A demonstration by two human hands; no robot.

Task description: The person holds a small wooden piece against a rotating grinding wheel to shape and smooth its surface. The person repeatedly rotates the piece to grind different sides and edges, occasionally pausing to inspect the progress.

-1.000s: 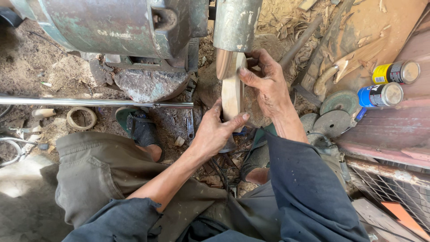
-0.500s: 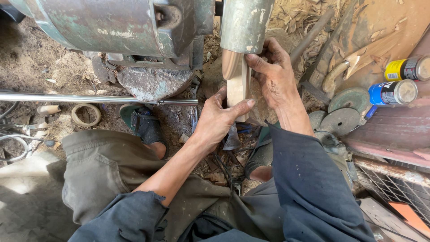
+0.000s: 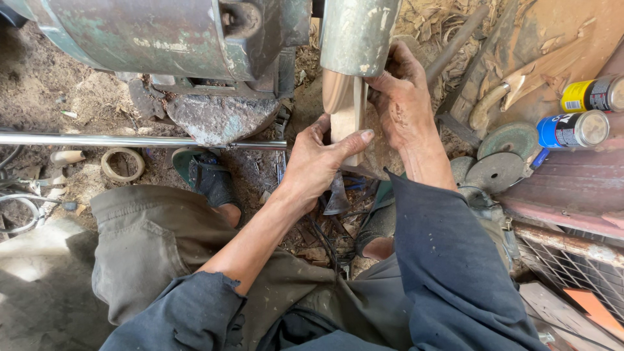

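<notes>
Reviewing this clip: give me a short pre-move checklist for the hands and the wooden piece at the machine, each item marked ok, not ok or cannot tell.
1. Left hand grips the wooden piece: ok.
2. Right hand steadies it from the other side: ok.
3. Piece sits under the metal cylinder: ok.
4. Fingers clear of the contact point: cannot tell, hidden.
5. Machine running: cannot tell.
6. Spray cans out of the hands' way: ok.

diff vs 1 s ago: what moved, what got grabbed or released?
Little changed. The left hand slid up the wooden piece, thumb now across its face. The right hand still grips it from behind, under the metal cylinder. Nothing released. Steel rod and spray cans stayed put.
</notes>
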